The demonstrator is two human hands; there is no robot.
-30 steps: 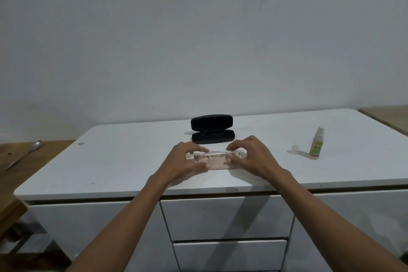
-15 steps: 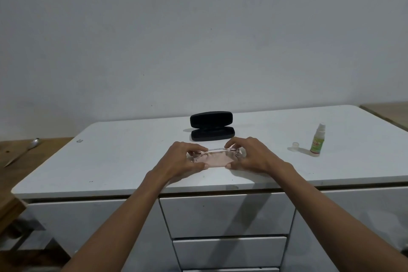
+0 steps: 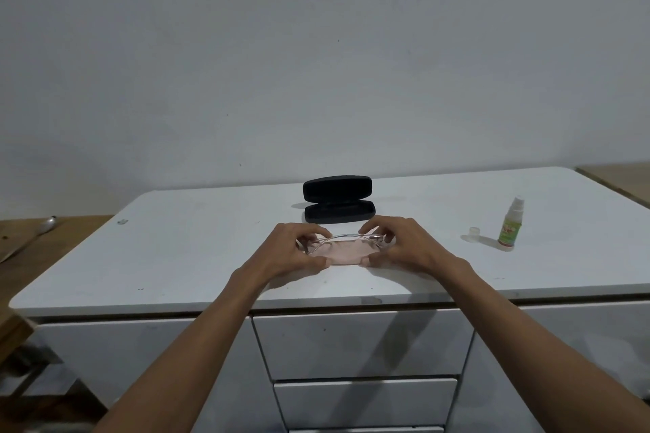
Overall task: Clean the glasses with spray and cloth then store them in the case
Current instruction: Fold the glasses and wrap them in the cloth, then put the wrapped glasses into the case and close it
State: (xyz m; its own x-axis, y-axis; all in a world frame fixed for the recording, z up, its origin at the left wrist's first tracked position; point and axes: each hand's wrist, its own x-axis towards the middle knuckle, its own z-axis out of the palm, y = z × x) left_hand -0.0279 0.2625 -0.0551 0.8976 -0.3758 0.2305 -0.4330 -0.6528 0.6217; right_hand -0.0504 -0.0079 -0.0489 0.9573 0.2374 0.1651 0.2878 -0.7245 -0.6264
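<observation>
Clear-framed glasses [image 3: 343, 237] lie over a pink cloth [image 3: 346, 253] on the white table [image 3: 176, 250]. My left hand [image 3: 292, 253] grips their left end and my right hand [image 3: 404, 246] grips their right end; the fingers also pinch the cloth's corners. The ends of the frame are hidden by my fingers. Just behind stands the black glasses case [image 3: 338, 200], open with its lid up. A small spray bottle [image 3: 510, 224] with a green label stands to the right, its clear cap [image 3: 474, 232] beside it.
White drawers [image 3: 362, 344] sit under the table's front edge. A wooden surface with a spoon [image 3: 47, 223] lies at the left, and another wooden surface [image 3: 619, 176] at the far right. A small scrap [image 3: 122, 221] lies on the table's left part.
Both hands stay on the glasses and cloth, which have been lifted slightly at the ends and shifted a little toward the case. The view has tilted slightly.
</observation>
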